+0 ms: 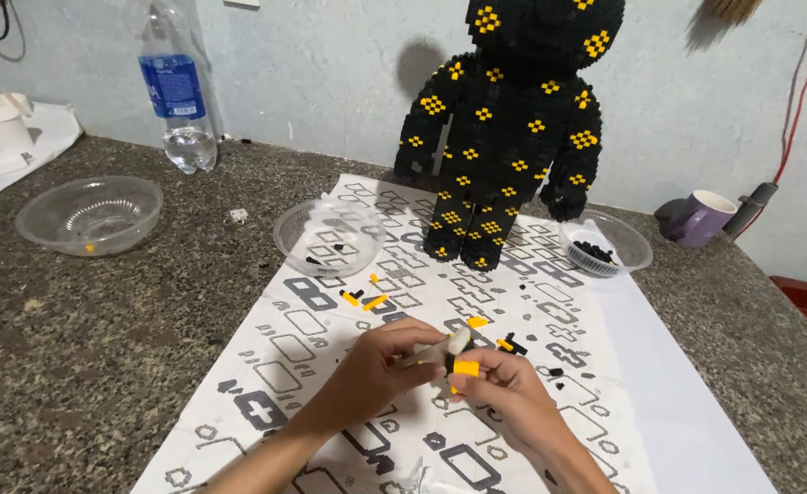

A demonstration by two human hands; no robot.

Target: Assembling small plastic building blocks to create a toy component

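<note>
Where hands meet, 6 o'clock: left hand [381, 366] grip pinching a pale tool [454, 344]; right hand [504, 389] grip pinching a yellow brick piece [465, 368].
Sheet: printed sheet [330, 366] on the bench [83, 348], loose bricks [363, 298] scattered.
Mid, 11 and 1 o'clock: clear bowl [330, 240], bowl of black bits [605, 242].
Far, 12 o'clock: black-and-yellow brick figure [504, 137]; bottle [177, 91] at 10.

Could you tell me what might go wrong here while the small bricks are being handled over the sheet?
1. The left hand and right hand pinch a tiny yellow brick above the sheet; it could slip and bounce off.
2. Loose bricks scattered on the sheet could be swept away by a forearm.
3. The tall figure stands close behind; a bump might topple it onto the bowl.
</note>
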